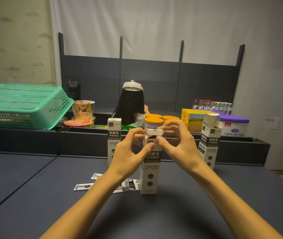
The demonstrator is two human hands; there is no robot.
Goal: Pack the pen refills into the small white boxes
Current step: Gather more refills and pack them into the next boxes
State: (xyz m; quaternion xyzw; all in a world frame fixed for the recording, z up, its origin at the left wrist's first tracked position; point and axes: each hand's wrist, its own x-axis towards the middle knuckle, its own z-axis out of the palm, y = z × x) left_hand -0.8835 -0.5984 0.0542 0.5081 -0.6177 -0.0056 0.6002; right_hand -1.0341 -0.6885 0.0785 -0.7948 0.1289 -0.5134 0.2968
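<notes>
**deskjockey:** ok so left to right: a few sleeved pen refills point(83, 186) lie flat on the dark table point(33, 187), partly hidden behind the left forearm. Then a closed white refill box point(114, 135) stands upright further back, I'd guess it's done and parked out of the way.

**inkwell_88:** and the middle one?

**deskjockey:** the centre box point(150, 171) stands on end near the table's front, top flap point(154, 131) up, probably so the opening faces the hands. Left hand point(128, 152) has thumb and fingers curled round its upper left side, steadying it. Right hand point(177, 142) pinches at the top edge, thumb on the front face and fingers reaching over the flap (looks like tucking or opening it, can't tell which).

**inkwell_88:** refills inside already?

**deskjockey:** can't see in, mouth's just dark. Off to the right a third box point(209, 144) stands with its flap open, well apart from both hands, likely waiting its turn.
</notes>
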